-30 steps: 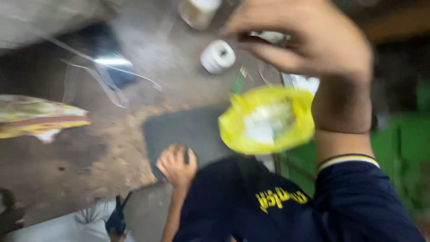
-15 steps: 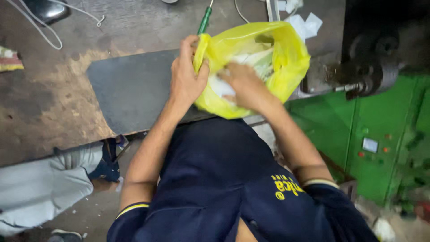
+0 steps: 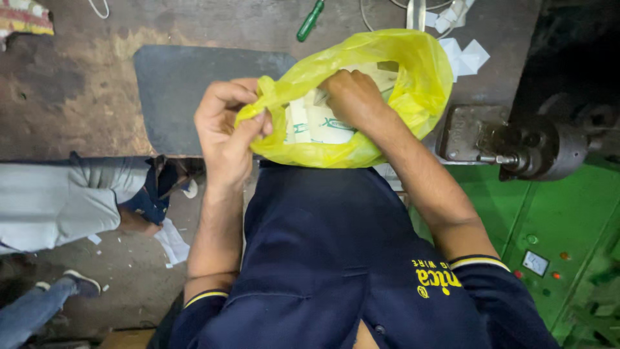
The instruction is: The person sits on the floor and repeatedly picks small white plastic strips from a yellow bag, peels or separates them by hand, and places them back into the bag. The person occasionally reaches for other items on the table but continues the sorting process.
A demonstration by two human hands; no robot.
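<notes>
Left hand (image 3: 226, 132) pinches the rim of the yellow plastic bag (image 3: 400, 90) open; right hand (image 3: 352, 97) is inside, closed on white packets (image 3: 323, 123). Step looks like drawing packets out. Lifting clear likely needs the rim held wide.

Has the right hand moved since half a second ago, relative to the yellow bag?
Yes. The right hand was at the yellow bag's mouth; it now reaches deeper inside among the white packets. The left hand holds the bag's rim.
</notes>
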